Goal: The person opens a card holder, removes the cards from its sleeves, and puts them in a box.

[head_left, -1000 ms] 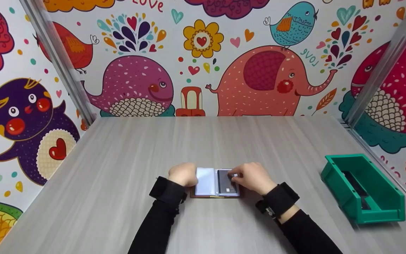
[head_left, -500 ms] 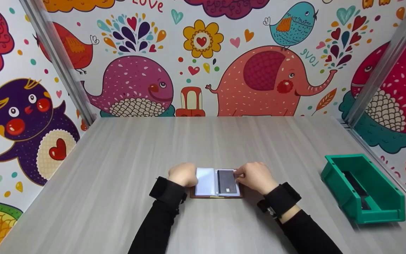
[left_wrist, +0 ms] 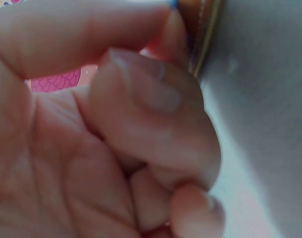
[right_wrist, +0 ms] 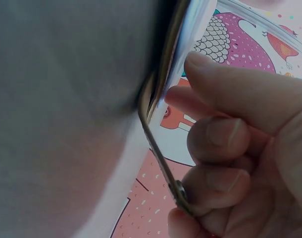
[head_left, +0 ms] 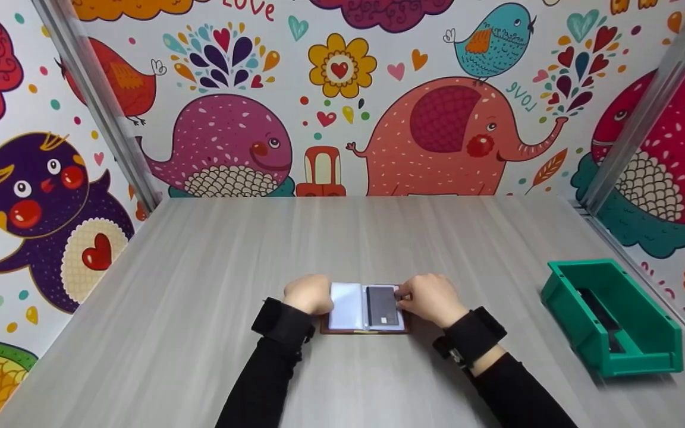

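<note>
A card holder [head_left: 346, 331] with a brown cover lies spread flat on the table, its clear plastic pages showing. The right-hand page carries a dark bank card [head_left: 383, 309] with a small pale chip. My left hand [head_left: 310, 293] grips the holder's left edge; in the left wrist view, thumb and forefinger meet at the stitched brown cover [left_wrist: 194, 20], other fingers curled. At the right edge, beside the card, my right hand [head_left: 433, 298] pinches the page edge between thumb and forefinger. A strap with a metal snap [right_wrist: 178, 191] lies against its curled fingers in the right wrist view.
A green plastic bin [head_left: 643, 364] stands on the right of the table, with dark flat items [head_left: 599, 312] inside. Printed cartoon walls [head_left: 330, 119] enclose the back and sides of the wood-grain table [head_left: 211, 255], with metal posts at the corners.
My right hand has slid slightly right, off the face of the dark card to the page's right edge, and then stayed there. The left hand and the card holder keep their places.
</note>
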The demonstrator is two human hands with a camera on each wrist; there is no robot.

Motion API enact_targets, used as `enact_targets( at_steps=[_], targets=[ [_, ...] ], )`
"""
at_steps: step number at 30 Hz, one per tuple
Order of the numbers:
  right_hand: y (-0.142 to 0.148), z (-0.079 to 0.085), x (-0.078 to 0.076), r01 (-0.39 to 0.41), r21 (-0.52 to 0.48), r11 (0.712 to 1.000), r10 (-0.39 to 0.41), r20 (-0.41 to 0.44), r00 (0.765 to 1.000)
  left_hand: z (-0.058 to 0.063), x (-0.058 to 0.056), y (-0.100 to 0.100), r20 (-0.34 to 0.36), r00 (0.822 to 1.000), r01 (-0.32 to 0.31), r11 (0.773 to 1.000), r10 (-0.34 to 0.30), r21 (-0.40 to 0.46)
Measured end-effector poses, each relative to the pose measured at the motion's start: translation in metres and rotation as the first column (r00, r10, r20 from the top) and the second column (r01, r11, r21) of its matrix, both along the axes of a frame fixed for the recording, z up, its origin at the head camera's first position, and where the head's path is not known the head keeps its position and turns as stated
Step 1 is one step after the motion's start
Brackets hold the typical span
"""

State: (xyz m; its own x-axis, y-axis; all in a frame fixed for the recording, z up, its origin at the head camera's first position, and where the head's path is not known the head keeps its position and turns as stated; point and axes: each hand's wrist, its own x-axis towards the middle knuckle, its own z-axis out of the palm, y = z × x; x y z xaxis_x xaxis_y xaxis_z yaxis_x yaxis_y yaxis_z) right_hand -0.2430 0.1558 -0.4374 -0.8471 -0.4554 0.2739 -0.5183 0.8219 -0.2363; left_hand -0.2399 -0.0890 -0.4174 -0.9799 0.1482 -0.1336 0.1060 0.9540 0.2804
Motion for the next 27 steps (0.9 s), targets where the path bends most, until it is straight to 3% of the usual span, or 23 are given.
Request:
enact_targets(
  at_steps=[12, 21, 27],
  targets=[
    [-0.002, 0.000, 0.001, 0.028, 0.037, 0.999, -0.028, 0.017, 0.999, 0.000, -0.001, 0.001, 0.020, 1.000, -0.011, 1.000, 0.011, -0.013],
    [-0.002, 0.000, 0.002, 0.043, 0.030, 0.999, -0.044, 0.028, 0.999, 0.004, -0.001, 0.004, -0.027, 0.999, -0.037, 0.998, 0.035, -0.044],
    [-0.002, 0.000, 0.002, 0.041, 0.032, 0.999, -0.042, 0.023, 0.999, 0.007, 0.001, 0.014, -0.108, 0.993, -0.044, 0.997, 0.050, 0.060]
  ],
)
